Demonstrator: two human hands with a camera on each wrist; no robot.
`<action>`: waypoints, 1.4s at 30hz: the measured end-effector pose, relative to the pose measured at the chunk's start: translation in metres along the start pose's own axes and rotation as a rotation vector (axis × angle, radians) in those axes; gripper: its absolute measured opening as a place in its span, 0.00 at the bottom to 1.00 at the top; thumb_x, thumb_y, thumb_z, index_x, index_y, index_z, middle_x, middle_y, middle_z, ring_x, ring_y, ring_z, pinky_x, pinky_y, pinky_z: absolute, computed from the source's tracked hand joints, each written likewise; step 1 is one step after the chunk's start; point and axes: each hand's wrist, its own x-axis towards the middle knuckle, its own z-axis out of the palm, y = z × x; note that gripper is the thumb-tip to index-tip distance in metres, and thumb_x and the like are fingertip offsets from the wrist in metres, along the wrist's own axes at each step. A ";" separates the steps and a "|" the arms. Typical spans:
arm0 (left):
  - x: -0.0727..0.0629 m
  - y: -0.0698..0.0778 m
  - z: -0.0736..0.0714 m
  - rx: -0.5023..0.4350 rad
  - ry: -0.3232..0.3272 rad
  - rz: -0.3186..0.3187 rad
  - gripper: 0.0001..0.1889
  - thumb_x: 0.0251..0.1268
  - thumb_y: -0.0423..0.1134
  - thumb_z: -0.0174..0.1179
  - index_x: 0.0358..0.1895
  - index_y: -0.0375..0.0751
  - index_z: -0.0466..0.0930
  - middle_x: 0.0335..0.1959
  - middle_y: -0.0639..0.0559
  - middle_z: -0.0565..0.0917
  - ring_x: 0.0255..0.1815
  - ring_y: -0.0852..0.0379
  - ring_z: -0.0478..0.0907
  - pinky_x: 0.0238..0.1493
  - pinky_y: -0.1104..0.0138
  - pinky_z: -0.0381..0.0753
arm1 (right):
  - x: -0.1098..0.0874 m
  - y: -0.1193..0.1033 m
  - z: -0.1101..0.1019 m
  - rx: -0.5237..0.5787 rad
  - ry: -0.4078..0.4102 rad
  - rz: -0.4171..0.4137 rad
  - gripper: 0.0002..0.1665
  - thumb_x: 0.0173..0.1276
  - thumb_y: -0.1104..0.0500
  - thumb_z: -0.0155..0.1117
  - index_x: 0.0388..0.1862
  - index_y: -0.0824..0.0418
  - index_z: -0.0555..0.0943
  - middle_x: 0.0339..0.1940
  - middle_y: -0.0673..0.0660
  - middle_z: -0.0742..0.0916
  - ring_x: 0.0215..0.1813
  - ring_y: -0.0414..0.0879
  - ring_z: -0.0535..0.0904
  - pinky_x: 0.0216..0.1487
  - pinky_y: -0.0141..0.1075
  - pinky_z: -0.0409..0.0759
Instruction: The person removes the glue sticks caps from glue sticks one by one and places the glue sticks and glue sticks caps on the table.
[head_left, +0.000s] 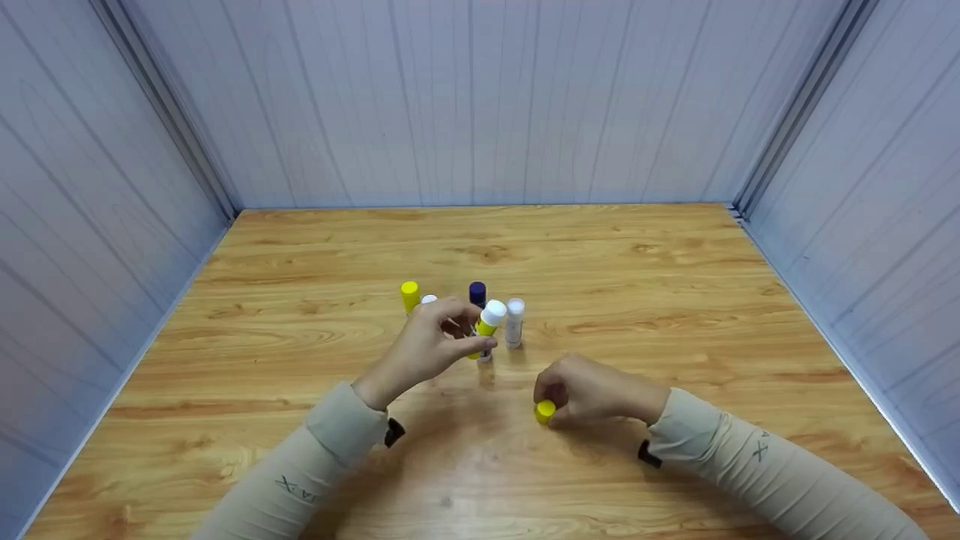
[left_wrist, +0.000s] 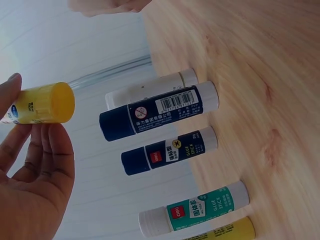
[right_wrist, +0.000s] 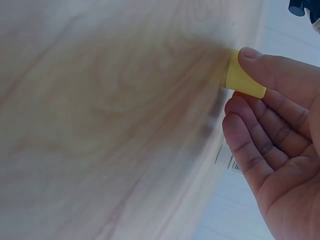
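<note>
Hand L (head_left: 431,341): raised, fingers pinching glue stk (head_left: 490,318) | hand R (head_left: 589,386): low, fingers pinching short yel. cyl. (head_left: 545,412)

glue sticks: six (head_left: 514,324) | navy glue sticks (left_wrist: 170,155): two | white glue stick (left_wrist: 150,90): one | teal glue stick (left_wrist: 205,206): one | upright yellow glue stick (head_left: 409,297): one | held yellow glue stick (head_left: 487,327): one | yellow cap (head_left: 544,412): one | hands: two, left hand (head_left: 429,341), right hand (head_left: 592,387) | sleeves (head_left: 322,442): two | table (head_left: 660,300): one | walls (head_left: 487,97): three
</note>
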 end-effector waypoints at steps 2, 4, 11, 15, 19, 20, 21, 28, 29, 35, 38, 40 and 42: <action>-0.001 -0.001 0.002 -0.006 -0.014 -0.002 0.11 0.66 0.39 0.79 0.46 0.42 0.90 0.41 0.49 0.88 0.42 0.56 0.84 0.50 0.60 0.89 | 0.000 0.000 0.000 -0.004 -0.002 0.001 0.10 0.62 0.66 0.81 0.42 0.60 0.91 0.36 0.50 0.92 0.36 0.33 0.82 0.41 0.28 0.83; -0.001 -0.001 0.004 -0.014 -0.030 -0.007 0.11 0.66 0.38 0.80 0.46 0.41 0.90 0.41 0.48 0.88 0.43 0.54 0.85 0.50 0.57 0.91 | 0.000 0.000 0.000 -0.005 -0.003 0.001 0.10 0.63 0.66 0.81 0.43 0.60 0.91 0.37 0.50 0.92 0.37 0.33 0.82 0.41 0.28 0.83; -0.005 -0.005 0.010 -0.029 -0.110 -0.038 0.09 0.67 0.37 0.78 0.46 0.40 0.91 0.44 0.47 0.91 0.45 0.55 0.88 0.51 0.59 0.93 | 0.000 0.002 0.001 0.006 0.013 -0.008 0.10 0.61 0.67 0.81 0.42 0.61 0.91 0.35 0.50 0.92 0.36 0.32 0.81 0.40 0.28 0.82; -0.007 -0.008 0.013 -0.034 -0.158 -0.038 0.07 0.66 0.35 0.79 0.43 0.39 0.92 0.43 0.46 0.92 0.45 0.53 0.90 0.51 0.58 0.93 | 0.000 0.002 0.002 0.009 0.023 -0.019 0.10 0.60 0.68 0.80 0.41 0.61 0.90 0.34 0.50 0.91 0.34 0.31 0.79 0.38 0.28 0.81; -0.008 -0.011 0.015 0.003 -0.225 -0.036 0.06 0.66 0.35 0.79 0.41 0.40 0.92 0.41 0.48 0.93 0.44 0.55 0.91 0.49 0.63 0.93 | 0.000 0.003 0.002 0.009 0.030 -0.031 0.10 0.60 0.68 0.80 0.40 0.61 0.90 0.33 0.50 0.91 0.33 0.30 0.79 0.37 0.27 0.81; -0.008 -0.012 0.016 0.018 -0.240 -0.038 0.06 0.65 0.35 0.79 0.41 0.41 0.92 0.41 0.49 0.93 0.44 0.56 0.91 0.49 0.64 0.92 | 0.000 0.003 0.002 0.008 0.031 -0.033 0.10 0.60 0.68 0.80 0.40 0.61 0.90 0.32 0.50 0.91 0.33 0.30 0.78 0.37 0.27 0.80; -0.009 -0.013 0.017 0.032 -0.253 -0.043 0.06 0.65 0.35 0.79 0.41 0.42 0.92 0.40 0.51 0.93 0.43 0.58 0.91 0.48 0.65 0.92 | 0.001 0.003 0.003 0.008 0.032 -0.035 0.10 0.60 0.68 0.80 0.40 0.61 0.90 0.32 0.50 0.91 0.33 0.30 0.78 0.36 0.27 0.80; -0.012 -0.018 0.021 0.095 -0.333 -0.065 0.09 0.63 0.36 0.81 0.44 0.43 0.93 0.40 0.54 0.93 0.38 0.63 0.87 0.44 0.69 0.89 | 0.000 0.005 0.004 -0.004 0.028 -0.031 0.11 0.62 0.66 0.81 0.43 0.60 0.90 0.35 0.50 0.91 0.36 0.33 0.81 0.39 0.28 0.82; -0.012 -0.019 0.022 0.096 -0.347 -0.067 0.09 0.63 0.36 0.81 0.44 0.42 0.92 0.40 0.53 0.93 0.38 0.63 0.87 0.44 0.69 0.89 | -0.001 0.005 0.005 -0.006 0.024 -0.028 0.11 0.63 0.66 0.81 0.44 0.60 0.90 0.36 0.50 0.91 0.36 0.34 0.82 0.40 0.28 0.82; -0.015 -0.021 0.027 0.093 -0.397 -0.097 0.08 0.63 0.34 0.80 0.43 0.41 0.92 0.40 0.52 0.93 0.40 0.60 0.87 0.45 0.71 0.88 | -0.001 0.004 0.004 -0.011 0.010 -0.017 0.10 0.65 0.66 0.80 0.44 0.60 0.89 0.37 0.49 0.91 0.37 0.33 0.81 0.41 0.29 0.83; -0.016 -0.023 0.029 0.094 -0.408 -0.111 0.08 0.63 0.34 0.80 0.43 0.41 0.92 0.40 0.52 0.93 0.40 0.59 0.88 0.44 0.71 0.88 | -0.001 0.004 0.004 -0.014 0.007 -0.019 0.11 0.65 0.66 0.80 0.44 0.60 0.89 0.38 0.49 0.91 0.37 0.33 0.81 0.41 0.29 0.83; -0.016 -0.024 0.031 0.104 -0.412 -0.112 0.09 0.63 0.34 0.80 0.43 0.41 0.92 0.39 0.53 0.93 0.40 0.59 0.87 0.44 0.71 0.88 | -0.002 0.003 0.003 -0.007 0.003 -0.019 0.14 0.64 0.65 0.82 0.47 0.61 0.89 0.39 0.50 0.91 0.38 0.33 0.82 0.43 0.29 0.84; -0.017 -0.025 0.032 0.120 -0.412 -0.104 0.09 0.62 0.34 0.80 0.43 0.41 0.91 0.39 0.53 0.92 0.39 0.60 0.86 0.44 0.71 0.87 | -0.003 0.001 0.000 0.005 0.001 -0.016 0.19 0.62 0.63 0.84 0.51 0.64 0.88 0.41 0.52 0.92 0.40 0.35 0.84 0.45 0.31 0.86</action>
